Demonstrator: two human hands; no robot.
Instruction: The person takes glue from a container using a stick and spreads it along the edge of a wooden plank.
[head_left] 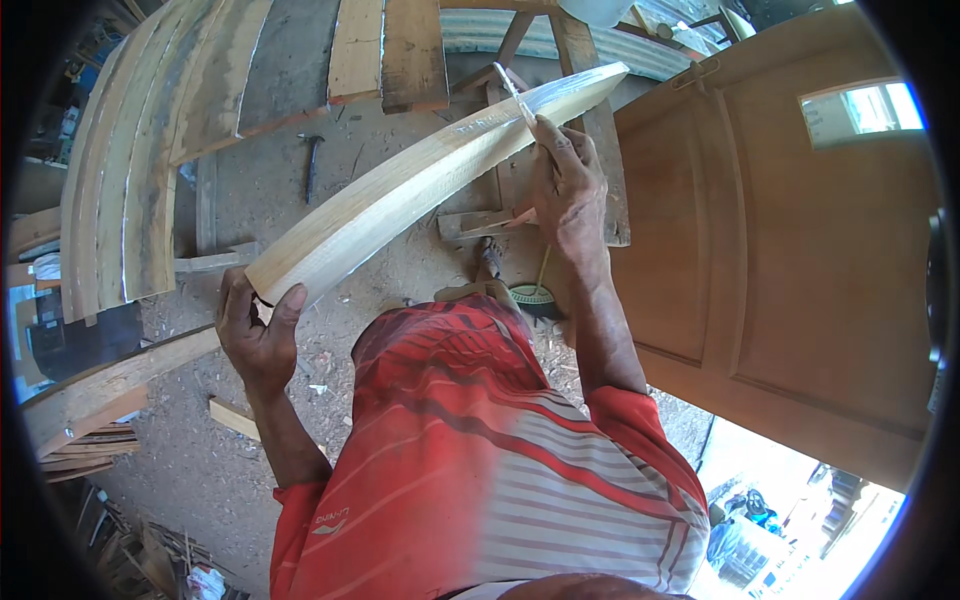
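Observation:
A long pale wooden plank (390, 205) slants across in front of me, its far right end raised toward the top. My left hand (258, 335) is closed round its near left end, the thumb on the near side and fingers behind. Toward the far end, my right hand (570, 190) pinches a thin, whitish stick (515, 95). The stick lies across the plank's upper face. A white, wet-looking smear covers that face around and beyond the stick. The plank's far end lies over a wooden trestle (605, 190).
Planks with white seams (210, 90) lie side by side at the upper left. Below them a hammer (312, 170) is on the dusty floor. A brown panelled door (790, 250) stands close on the right. Offcuts (95, 445) are piled at the lower left.

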